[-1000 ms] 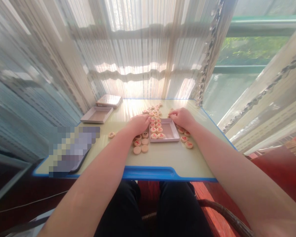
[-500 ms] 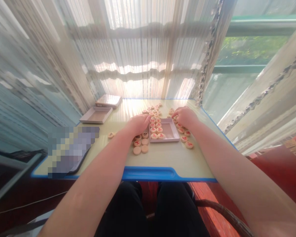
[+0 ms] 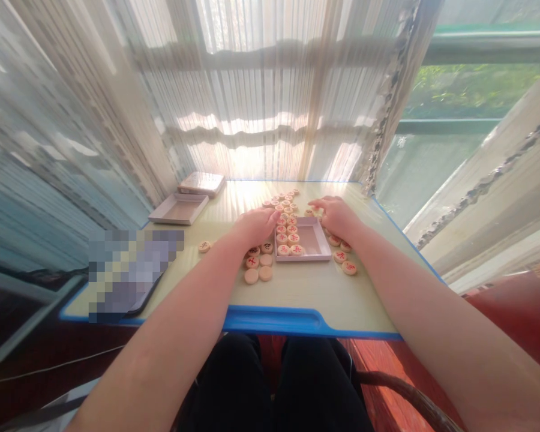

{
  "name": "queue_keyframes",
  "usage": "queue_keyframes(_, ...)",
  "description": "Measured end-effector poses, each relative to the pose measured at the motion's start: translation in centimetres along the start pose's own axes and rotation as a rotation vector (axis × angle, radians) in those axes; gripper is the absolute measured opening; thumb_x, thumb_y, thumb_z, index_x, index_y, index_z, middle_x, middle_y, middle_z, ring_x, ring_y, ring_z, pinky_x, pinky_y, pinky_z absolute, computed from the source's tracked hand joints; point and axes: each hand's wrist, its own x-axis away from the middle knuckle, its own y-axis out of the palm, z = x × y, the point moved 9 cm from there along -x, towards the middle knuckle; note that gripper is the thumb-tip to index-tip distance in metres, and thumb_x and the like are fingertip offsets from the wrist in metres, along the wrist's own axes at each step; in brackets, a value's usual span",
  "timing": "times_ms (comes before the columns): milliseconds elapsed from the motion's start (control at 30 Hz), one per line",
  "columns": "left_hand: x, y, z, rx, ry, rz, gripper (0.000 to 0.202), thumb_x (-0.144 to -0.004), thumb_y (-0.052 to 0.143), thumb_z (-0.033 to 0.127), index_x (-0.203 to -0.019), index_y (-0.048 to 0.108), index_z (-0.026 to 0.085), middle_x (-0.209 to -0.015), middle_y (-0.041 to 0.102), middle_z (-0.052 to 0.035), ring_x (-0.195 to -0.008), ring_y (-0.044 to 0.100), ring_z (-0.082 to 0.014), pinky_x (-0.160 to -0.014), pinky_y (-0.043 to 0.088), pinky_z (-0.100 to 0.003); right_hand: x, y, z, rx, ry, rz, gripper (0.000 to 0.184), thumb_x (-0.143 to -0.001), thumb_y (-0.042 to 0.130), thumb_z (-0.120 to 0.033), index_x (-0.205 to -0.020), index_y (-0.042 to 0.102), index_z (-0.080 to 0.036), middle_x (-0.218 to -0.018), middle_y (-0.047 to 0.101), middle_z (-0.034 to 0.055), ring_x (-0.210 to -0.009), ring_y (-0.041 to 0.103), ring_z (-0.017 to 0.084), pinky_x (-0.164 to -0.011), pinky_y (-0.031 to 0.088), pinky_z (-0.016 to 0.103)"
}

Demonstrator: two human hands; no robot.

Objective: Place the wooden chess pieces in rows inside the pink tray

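Observation:
A shallow white box (image 3: 304,258) lies on the table with red-marked xiangqi pieces (image 3: 293,239) in two columns along its left side; its right part shows bare bottom. My left hand (image 3: 258,227) is at the box's far left corner, fingers drawn together beside the pieces; what they hold, if anything, is hidden. Past the box's far right corner, my right hand (image 3: 335,213) has its fingers stretched out to the left, above a loose piece (image 3: 309,212). Other red-marked pieces (image 3: 349,267) lie right of the box, partly under that hand.
More pieces (image 3: 252,262), some blank side up, lie left of the box. One piece (image 3: 204,246) sits apart. An open tray (image 3: 179,220) and a closed box (image 3: 202,182) stand back left, a pixelated dark-edged flat object (image 3: 135,288) front left. Curtains (image 3: 261,90) hang behind the table.
My right hand has lifted slightly off the pieces, its fingers now straighter and reaching out. My left hand stays at the box corner. The whole view has shifted a little.

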Motion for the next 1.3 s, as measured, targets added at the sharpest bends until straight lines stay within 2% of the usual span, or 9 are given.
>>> queue_keyframes(167,0.0,0.0,0.2,0.005,-0.001,0.005,0.053,-0.097,0.014,0.045,-0.090,0.060,0.020,-0.102,0.066,-0.0083,-0.099,0.060,-0.0242,-0.090,0.045,-0.039,0.0,-0.1,-0.6,0.029,-0.048,-0.023,0.047,-0.072,0.046,-0.005,-0.103,0.075,-0.027,-0.113,0.069,0.0003,-0.097,0.056,0.021,-0.087,0.042,0.031)
queue_keyframes(267,0.0,0.1,0.2,0.013,0.008,-0.004,0.052,-0.097,0.014,0.046,-0.090,0.060,0.021,-0.102,0.066,-0.0083,-0.099,0.060,-0.0233,-0.089,0.045,-0.038,0.3,-0.9,-0.8,0.132,-0.008,-0.019,0.037,-0.074,0.049,-0.012,-0.094,0.076,-0.027,-0.103,0.072,0.0018,-0.094,0.054,0.024,-0.082,0.042,0.036)
queue_keyframes(367,-0.1,0.2,-0.1,0.020,0.008,-0.007,0.054,-0.097,0.013,0.047,-0.092,0.060,0.020,-0.103,0.066,-0.0090,-0.099,0.060,-0.0231,-0.090,0.045,-0.037,0.6,-1.2,-1.0,0.186,0.007,-0.032,0.035,-0.077,0.048,-0.016,-0.095,0.076,-0.026,-0.103,0.072,0.0034,-0.095,0.055,0.025,-0.081,0.041,0.038)
queue_keyframes(567,-0.2,0.3,-0.5,0.066,0.007,0.001,0.061,-0.096,0.009,0.050,-0.097,0.062,0.019,-0.106,0.066,-0.0102,-0.101,0.059,-0.0243,-0.091,0.044,-0.039,0.9,-1.5,-0.6,0.124,0.037,-0.006,0.034,-0.081,0.046,-0.023,-0.098,0.075,-0.024,-0.107,0.071,0.0027,-0.099,0.055,0.025,-0.086,0.042,0.036)
queue_keyframes(700,-0.1,0.1,-0.7,0.068,-0.008,0.009,0.062,-0.096,0.008,0.050,-0.098,0.062,0.019,-0.105,0.066,-0.0104,-0.101,0.059,-0.0245,-0.088,0.045,-0.038,0.9,-2.3,-0.5,0.133,0.043,0.064,0.033,-0.080,0.049,-0.026,-0.100,0.074,-0.022,-0.108,0.069,0.0062,-0.100,0.056,0.025,-0.086,0.043,0.036)
queue_keyframes(833,-0.1,-0.1,-0.8,0.036,-0.039,0.003,0.063,-0.096,0.006,0.050,-0.097,0.062,0.019,-0.104,0.067,-0.0098,-0.100,0.060,-0.0246,-0.086,0.046,-0.037,0.9,-1.8,0.2,0.095,0.080,0.019,0.030,-0.082,0.047,-0.030,-0.091,0.075,-0.023,-0.098,0.070,0.0070,-0.095,0.058,0.025,-0.078,0.045,0.035)
queue_keyframes(933,-0.1,-0.1,-0.9,0.015,-0.066,-0.004,0.062,-0.096,0.008,0.051,-0.098,0.062,0.021,-0.107,0.066,-0.0088,-0.102,0.060,-0.0250,-0.087,0.046,-0.038,0.7,-1.3,0.9,-0.004,0.090,0.021,0.026,-0.079,0.051,-0.028,-0.087,0.076,-0.023,-0.097,0.071,0.0048,-0.095,0.060,0.023,-0.082,0.045,0.032)
queue_keyframes(1133,-0.1,-0.3,-0.9,0.027,-0.080,-0.009,0.061,-0.096,0.009,0.050,-0.099,0.063,0.021,-0.109,0.067,-0.0085,-0.103,0.060,-0.0234,-0.088,0.046,-0.036,0.3,-0.8,1.4,-0.121,0.054,0.021,0.024,-0.077,0.053,-0.021,-0.086,0.075,-0.021,-0.102,0.072,0.0037,-0.100,0.062,0.020,-0.091,0.044,0.030)
queue_keyframes(1300,-0.1,-0.6,-0.8,0.018,-0.090,-0.011,0.063,-0.095,0.008,0.050,-0.095,0.063,0.020,-0.107,0.068,-0.0087,-0.103,0.060,-0.0244,-0.089,0.046,-0.038,0.6,-1.0,2.0,-0.137,0.173,0.026,0.034,-0.077,0.056,-0.031,-0.104,0.073,-0.020,-0.091,0.074,0.0059,-0.086,0.065,0.022,-0.081,0.047,0.031)
